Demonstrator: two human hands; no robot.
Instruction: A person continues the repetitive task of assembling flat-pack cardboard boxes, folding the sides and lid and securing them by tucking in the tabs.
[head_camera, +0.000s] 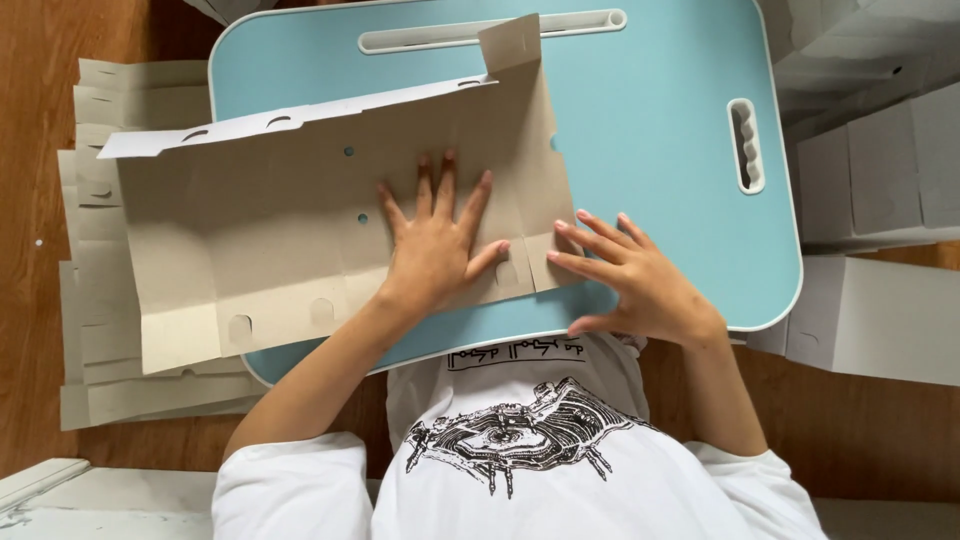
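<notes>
Here we see a flat cardboard box blank (300, 220) lying across a small light-blue lap table (660, 120), with its grey-brown inner side up. Its long flaps at the far and near edges stand up a little, and one small tab (512, 45) at the far right corner points upward. The left end of the blank goes over the left edge of the table.

Our left hand (435, 250) lies flat on the right part of the blank, palm down, with the fingers spread apart and straight; it presses on the cardboard and grips nothing. Our right hand (630, 275) is just beside it, at the right edge of the blank. Its fingers are a little apart and stretched, and the fingertips touch the end flap (545, 255) there, while the palm is over the bare table. It also clamps nothing.

Under the table on the left, a stack of more flat blanks (95, 300) lies on the wooden floor (40, 150). On the right, several folded white boxes (880, 310) stand near the table.
</notes>
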